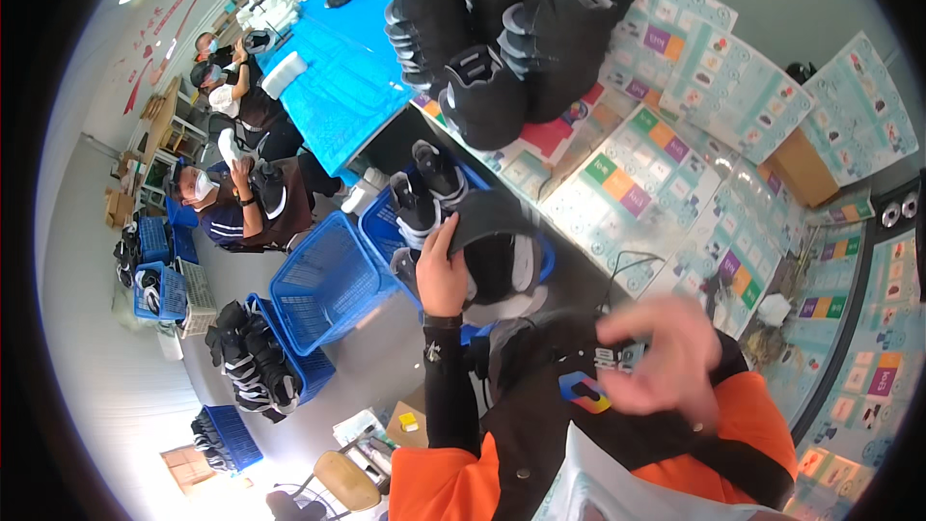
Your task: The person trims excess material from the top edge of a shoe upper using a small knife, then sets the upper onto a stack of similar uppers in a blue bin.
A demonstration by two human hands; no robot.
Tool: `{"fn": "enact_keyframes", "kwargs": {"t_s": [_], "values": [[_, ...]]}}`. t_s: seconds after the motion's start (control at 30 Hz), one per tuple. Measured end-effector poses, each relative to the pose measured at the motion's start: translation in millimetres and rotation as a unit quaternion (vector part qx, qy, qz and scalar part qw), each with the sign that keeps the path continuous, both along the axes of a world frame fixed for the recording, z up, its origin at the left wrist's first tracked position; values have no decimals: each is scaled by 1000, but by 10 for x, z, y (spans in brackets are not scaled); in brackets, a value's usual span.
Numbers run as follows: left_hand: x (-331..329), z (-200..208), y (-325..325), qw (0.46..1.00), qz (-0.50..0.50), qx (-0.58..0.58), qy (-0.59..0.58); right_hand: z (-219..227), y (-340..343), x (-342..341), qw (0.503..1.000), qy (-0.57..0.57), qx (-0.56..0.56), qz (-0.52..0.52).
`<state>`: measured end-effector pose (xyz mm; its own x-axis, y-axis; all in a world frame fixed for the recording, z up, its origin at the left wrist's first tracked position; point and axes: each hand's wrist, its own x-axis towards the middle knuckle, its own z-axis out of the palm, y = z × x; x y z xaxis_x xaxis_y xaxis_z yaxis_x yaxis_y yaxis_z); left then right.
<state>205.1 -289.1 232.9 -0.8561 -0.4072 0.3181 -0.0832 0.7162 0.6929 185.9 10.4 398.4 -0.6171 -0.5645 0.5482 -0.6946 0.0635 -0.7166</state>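
My left hand [443,275] is raised in front of me, its fingers wrapped round the side of a black shoe [494,217] with a grey inner edge. The shoe is above a blue basket [378,222] in which several black shoes with white soles [417,205] stand. In front of my dark apron [540,376], my right hand [666,347] is smeared by motion, apart from the shoe. Its fingers are too blurred to read, and nothing can be made out in them.
Nested stacks of black shoe uppers [555,34] rise from the table with printed sheets [617,183]. A blue-covered table [338,68] extends away, with people seated along its left side. Blue crates [323,280], one heaped with dark shoes [253,362], and a stool [345,480] occupy the floor at left.
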Motion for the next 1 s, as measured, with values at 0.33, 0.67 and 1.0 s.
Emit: {"fn": "enact_keyframes", "kwargs": {"t_s": [0.33,0.67,1.0], "values": [[-242,30,437,995,-71,68,34,-1690,-258,-1000,979,-151,12,-135],[-106,-153,374,956,-143,251,54,-1647,-104,-1016,977,-192,-10,-91],[-231,-77,298,981,23,106,163,-1235,-114,-1321,959,-241,95,116]]}}
